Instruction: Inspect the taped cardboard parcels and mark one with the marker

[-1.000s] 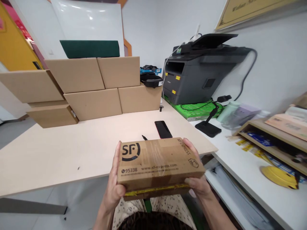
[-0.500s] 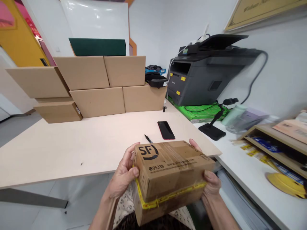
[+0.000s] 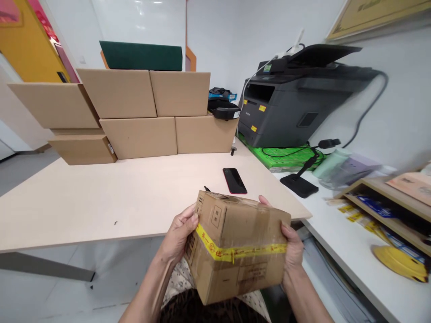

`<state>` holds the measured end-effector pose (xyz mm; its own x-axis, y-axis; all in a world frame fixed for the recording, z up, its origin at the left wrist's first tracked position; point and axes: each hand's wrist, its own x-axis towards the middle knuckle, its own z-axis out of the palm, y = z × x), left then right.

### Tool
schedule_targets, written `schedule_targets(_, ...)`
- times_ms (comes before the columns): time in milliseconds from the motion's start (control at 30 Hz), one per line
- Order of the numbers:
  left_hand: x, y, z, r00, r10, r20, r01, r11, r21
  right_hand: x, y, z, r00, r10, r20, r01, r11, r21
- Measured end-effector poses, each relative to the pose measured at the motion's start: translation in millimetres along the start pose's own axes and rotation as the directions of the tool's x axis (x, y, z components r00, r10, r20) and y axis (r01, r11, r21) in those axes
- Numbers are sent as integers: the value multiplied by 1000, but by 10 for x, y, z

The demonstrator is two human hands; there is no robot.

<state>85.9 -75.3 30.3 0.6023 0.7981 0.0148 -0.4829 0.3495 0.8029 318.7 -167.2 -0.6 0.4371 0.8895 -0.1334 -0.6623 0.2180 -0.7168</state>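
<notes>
I hold a brown cardboard parcel with a band of yellow tape around it, in front of my lap and just short of the table's near edge. My left hand grips its left end, thumb on the upper face. Its right end is clasped by my right hand, fingers curled over the edge. The parcel is tilted, its taped side face turned toward me.
On the pale table lie a black phone and a black pen, partly hidden behind the parcel. Stacked plain cartons line the far edge. A dark printer stands on the right, beside a white counter with a wooden shelf.
The parcel has been rolled toward me: the printed top face with the logo has turned away, and the side with the yellow tape now faces me. Both hands kept their grip.
</notes>
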Motion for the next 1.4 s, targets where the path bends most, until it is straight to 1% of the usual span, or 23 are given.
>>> schedule_targets(100,-1,-36,-5,1000,-16,-9,16,999,-40,20,-24,30,998,28,-60,-27,999,28)
schedule_targets(233,-43,-102,-13,1000,-14,2,15,990,-138,72,-41,43,982,55,-178,-49,998,41)
schedule_targets(333,-57,-125,-6,998,4,-65,-14,988,-153,80,-38,56,969,56,-239,-44,997,56)
schedule_targets(467,-61,-140,18,983,15,-181,-40,990,-133,65,-41,105,974,-34,-223,32,999,-12)
schedule_targets(533,-64,-191,51,973,80,-215,-112,983,-143,68,-26,157,972,-78,-221,68,996,-52)
schedule_targets(600,-58,-283,102,955,201,-219,-230,966,-117,75,27,239,967,-100,-235,88,994,-58)
schedule_targets(667,-37,-386,154,920,308,-243,-326,945,-34,69,126,346,959,-103,-265,99,995,-28)
schedule_targets(733,-4,-454,184,886,339,-317,-338,939,59,39,254,458,950,-89,-299,100,995,22)
schedule_targets(800,30,-456,179,861,331,-386,-322,943,88,-13,378,548,945,-69,-319,96,993,69)
schedule_targets(867,55,-398,147,843,337,-419,-335,939,81,-75,471,596,949,-60,-309,91,992,88)
schedule_targets(967,82,-281,101,814,375,-443,-378,922,86,-165,564,602,966,-76,-247,98,992,81)
schedule_targets(1067,114,-234,94,775,401,-489,-409,908,97,-239,661,596,986,-12,-165,27,995,94)
schedule_targets(1167,138,-259,100,747,413,-521,-421,900,110,-268,745,621,992,30,-126,-19,996,89)
schedule_targets(1200,139,-269,91,748,413,-520,-416,902,118,-262,752,633,992,25,-122,-15,996,83)
schedule_targets(1267,135,-277,41,781,383,-492,-373,919,123,-227,717,650,992,32,-124,-23,997,73)
schedule_targets(1333,128,-259,-60,813,355,-461,-319,935,156,-172,622,658,988,80,-135,-70,995,78)
schedule_targets(1367,128,-241,-123,814,365,-452,-305,931,202,-144,560,658,984,119,-135,-108,991,84)
schedule_targets(1400,130,-219,-188,804,395,-445,-305,915,263,-121,497,659,978,165,-129,-154,984,89)
